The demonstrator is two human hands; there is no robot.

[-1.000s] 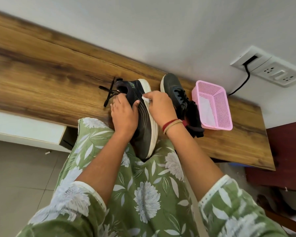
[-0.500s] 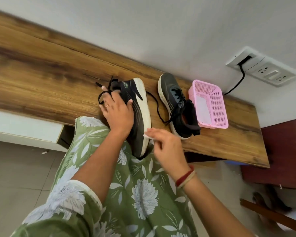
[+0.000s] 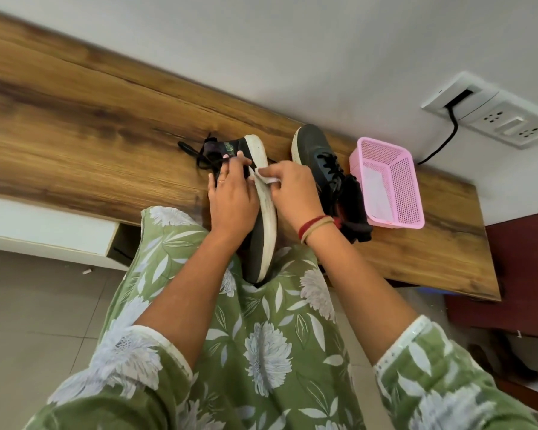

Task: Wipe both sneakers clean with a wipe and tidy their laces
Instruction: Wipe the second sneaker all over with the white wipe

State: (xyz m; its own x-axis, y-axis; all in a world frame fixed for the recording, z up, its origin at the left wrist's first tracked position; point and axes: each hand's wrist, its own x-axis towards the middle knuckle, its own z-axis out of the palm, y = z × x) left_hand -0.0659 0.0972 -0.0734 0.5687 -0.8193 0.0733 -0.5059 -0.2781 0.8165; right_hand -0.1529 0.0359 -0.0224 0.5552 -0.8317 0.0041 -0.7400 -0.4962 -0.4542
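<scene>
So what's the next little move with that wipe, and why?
Probably slide the wipe down the white sole of the held sneaker toward the body: the right hand pinches it at the sole's far part, the left hand steadies the shoe, and grey smudges show lower down.

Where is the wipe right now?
Head view, centre: the wipe is pinched in the right hand against the white sole of the sneaker that the left hand holds, left of the pink basket.
</scene>
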